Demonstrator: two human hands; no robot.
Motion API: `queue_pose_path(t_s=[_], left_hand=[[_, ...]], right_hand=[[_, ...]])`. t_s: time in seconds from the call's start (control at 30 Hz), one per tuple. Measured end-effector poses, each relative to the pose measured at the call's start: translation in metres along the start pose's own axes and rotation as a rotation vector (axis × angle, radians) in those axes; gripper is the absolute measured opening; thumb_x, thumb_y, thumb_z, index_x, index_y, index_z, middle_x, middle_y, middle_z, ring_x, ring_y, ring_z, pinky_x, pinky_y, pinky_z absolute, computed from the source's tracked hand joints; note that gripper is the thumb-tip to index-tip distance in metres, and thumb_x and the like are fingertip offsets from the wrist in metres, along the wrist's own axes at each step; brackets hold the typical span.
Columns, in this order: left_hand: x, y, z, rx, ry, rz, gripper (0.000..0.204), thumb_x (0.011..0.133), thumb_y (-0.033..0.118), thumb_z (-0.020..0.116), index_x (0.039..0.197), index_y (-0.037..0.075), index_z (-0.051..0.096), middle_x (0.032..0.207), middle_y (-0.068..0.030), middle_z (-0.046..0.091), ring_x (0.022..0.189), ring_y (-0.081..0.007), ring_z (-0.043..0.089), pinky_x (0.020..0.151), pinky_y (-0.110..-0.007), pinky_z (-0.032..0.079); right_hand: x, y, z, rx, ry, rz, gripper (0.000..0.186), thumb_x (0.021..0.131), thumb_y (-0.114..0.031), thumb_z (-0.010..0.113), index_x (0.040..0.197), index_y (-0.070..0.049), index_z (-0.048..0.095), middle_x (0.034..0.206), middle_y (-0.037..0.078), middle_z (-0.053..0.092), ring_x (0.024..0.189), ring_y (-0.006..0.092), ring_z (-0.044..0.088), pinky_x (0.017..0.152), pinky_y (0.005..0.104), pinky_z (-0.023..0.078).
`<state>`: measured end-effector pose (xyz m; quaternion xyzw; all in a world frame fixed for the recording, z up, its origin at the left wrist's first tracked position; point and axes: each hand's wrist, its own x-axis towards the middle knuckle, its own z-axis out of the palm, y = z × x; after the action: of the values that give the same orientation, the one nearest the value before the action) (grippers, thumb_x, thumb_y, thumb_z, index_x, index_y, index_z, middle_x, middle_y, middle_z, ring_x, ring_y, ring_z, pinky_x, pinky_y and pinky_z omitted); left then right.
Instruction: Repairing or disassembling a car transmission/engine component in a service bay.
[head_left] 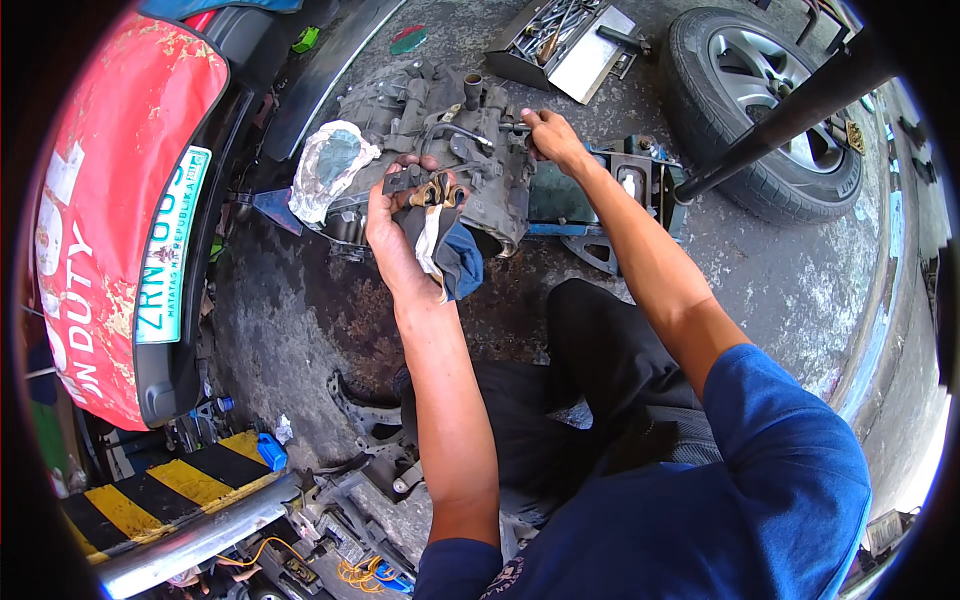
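A large grey gearbox [420, 110] lies on the stained floor ahead of me. My left hand [392, 225], palm up in front of it, is closed around a bundled rag [458, 262] in blue, grey and white. A dark bracket-like piece with brownish ends [437, 190] sits in that same hand, above the cloth. At the gearbox's right end, the fingers of my right hand [553, 138] are pinched together against the housing. What they grip there is too small to name. White crumpled covering [328, 172] wraps the gearbox's left end.
An open metal toolbox [535, 75] full of hand tools stands at the far side. Right of the gearbox is a floor jack [625, 190] with a long dark handle [780, 115], near a wheel [690, 110]. A red-covered vehicle end [120, 200] is at left; loose parts [350, 540] lie below.
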<state>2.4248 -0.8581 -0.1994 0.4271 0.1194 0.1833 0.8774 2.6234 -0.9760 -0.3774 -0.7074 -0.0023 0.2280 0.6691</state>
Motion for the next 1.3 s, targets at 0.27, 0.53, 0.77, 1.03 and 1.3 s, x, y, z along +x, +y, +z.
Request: queue_pose_path(t_s=[0.27, 0.53, 0.77, 1.03, 1.3], left_hand=[[0.003, -0.003, 0.005, -0.009, -0.032, -0.016, 0.023, 0.096, 0.025, 0.052, 0.104, 0.004, 0.058, 0.097, -0.0116, 0.061, 0.085, -0.0260, 0.060, 0.072, -0.041, 0.053], [0.003, -0.006, 0.008, -0.025, 0.007, -0.021, 0.023, 0.096, 0.024, 0.052, 0.104, 0.003, 0.058, 0.096, -0.0120, 0.062, 0.083, -0.0263, 0.061, 0.070, -0.042, 0.053], [0.005, -0.007, 0.011, -0.029, -0.041, -0.024, 0.023, 0.096, 0.024, 0.052, 0.104, 0.003, 0.058, 0.097, -0.0129, 0.062, 0.083, -0.0267, 0.062, 0.070, -0.042, 0.053], [0.005, -0.010, 0.013, -0.059, -0.041, -0.039, 0.024, 0.096, 0.024, 0.053, 0.104, 0.002, 0.057, 0.096, -0.0126, 0.061, 0.083, -0.0266, 0.061, 0.070, -0.042, 0.052], [0.003, -0.006, 0.012, 0.008, -0.007, -0.009, 0.024, 0.096, 0.024, 0.053, 0.104, 0.002, 0.058, 0.096, -0.0122, 0.061, 0.083, -0.0265, 0.061, 0.071, -0.041, 0.052]], right_hand=[[0.009, 0.011, -0.005, -0.081, 0.082, -0.128, 0.037, 0.092, -0.031, 0.061, 0.107, 0.003, 0.059, 0.082, 0.015, 0.067, 0.068, 0.0247, 0.066, 0.071, 0.0387, 0.050], [0.009, 0.013, -0.009, -0.090, 0.056, -0.018, 0.038, 0.094, -0.034, 0.057, 0.108, 0.001, 0.060, 0.078, 0.014, 0.067, 0.071, 0.0253, 0.066, 0.073, 0.0385, 0.049], [0.001, 0.008, -0.013, -0.176, 0.148, -0.142, 0.038, 0.093, -0.033, 0.058, 0.112, -0.001, 0.061, 0.089, 0.019, 0.069, 0.089, 0.0297, 0.066, 0.083, 0.0395, 0.049], [0.007, 0.016, -0.013, -0.153, 0.175, -0.217, 0.036, 0.093, -0.031, 0.058, 0.113, -0.001, 0.060, 0.087, 0.017, 0.069, 0.079, 0.0248, 0.068, 0.076, 0.0379, 0.050], [-0.006, 0.010, -0.005, -0.132, 0.138, -0.170, 0.037, 0.095, -0.032, 0.055, 0.111, 0.002, 0.058, 0.086, 0.017, 0.068, 0.077, 0.0236, 0.068, 0.075, 0.0376, 0.050]])
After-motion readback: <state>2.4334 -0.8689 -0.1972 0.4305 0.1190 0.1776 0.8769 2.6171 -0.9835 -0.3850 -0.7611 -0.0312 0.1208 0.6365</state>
